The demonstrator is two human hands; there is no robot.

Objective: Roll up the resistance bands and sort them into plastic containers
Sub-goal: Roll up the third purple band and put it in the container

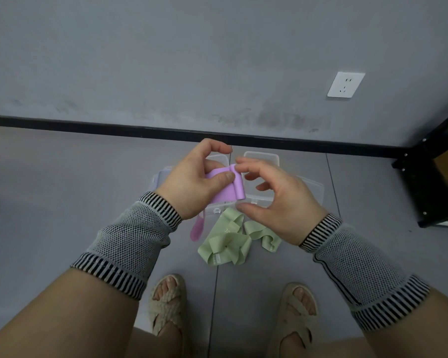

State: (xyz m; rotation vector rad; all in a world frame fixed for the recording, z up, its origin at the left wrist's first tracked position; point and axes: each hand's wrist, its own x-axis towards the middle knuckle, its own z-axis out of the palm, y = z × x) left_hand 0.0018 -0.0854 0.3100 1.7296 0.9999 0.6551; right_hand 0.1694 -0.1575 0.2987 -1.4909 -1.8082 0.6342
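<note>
The flat lilac rubber resistance band (226, 187) was held above the clear plastic containers (261, 161) on the floor, seemingly so its rolled end could be tightened. It was pinched by the left hand (191, 182), thumb on top, while the right hand (277, 197), fingers curled, touched the roll. A crumpled pale-green band (228, 244) lay below, unrolled.

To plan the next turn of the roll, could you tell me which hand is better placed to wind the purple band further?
Probably the right hand: its fingertips sit at the rolled end of the purple band, with nothing else in it. The left hand already pinches the band flat, so it serves better as the anchor.
</note>
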